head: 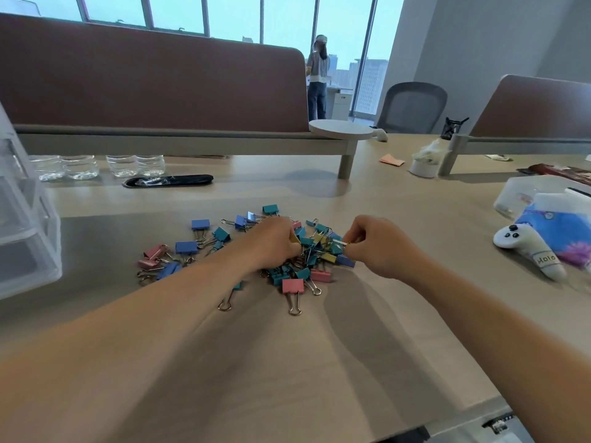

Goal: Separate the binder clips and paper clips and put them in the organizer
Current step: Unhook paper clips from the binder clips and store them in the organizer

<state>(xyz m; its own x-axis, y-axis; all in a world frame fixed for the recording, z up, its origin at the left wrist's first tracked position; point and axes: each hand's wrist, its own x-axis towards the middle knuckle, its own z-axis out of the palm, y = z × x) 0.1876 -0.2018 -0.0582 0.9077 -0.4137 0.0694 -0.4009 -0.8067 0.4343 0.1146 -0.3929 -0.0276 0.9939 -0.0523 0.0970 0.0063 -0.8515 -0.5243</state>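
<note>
Two hands: both forearms come in from the bottom corners of the frame and meet over the heap at its centre.
Left hand (275, 238): knuckles up, fingers curled down into the left part of the heap. A yellow bit shows at the thumb, but I cannot tell whether it is gripped.
Right hand (377, 247): thumb and forefinger are drawn narrow, pinching the silver wire handles of a teal binder clip (335, 248) at the heap's right edge.
Teal binder clip: long axis runs roughly left to right, body toward the heap, handles toward the right hand.
Binder clips (307, 260): a loose heap of blue, teal, pink and yellow, thick between the hands and thinning toward centre left, pointing every way.
Pink binder clip (292, 286): lies alone at the heap's lower edge, body toward the heap, handles pointing to the bottom of the frame.
Organizer (28, 225): clear plastic drawers at the left edge of the frame, well apart from the heap.
Table (287, 362): pale wood, carrying everything.
Water bottles (80, 166): a row at upper left, behind the organizer.
White controller (527, 247): at the right edge, on blue cloth.
Person (318, 78): stands far off at the windows, top centre.
</note>
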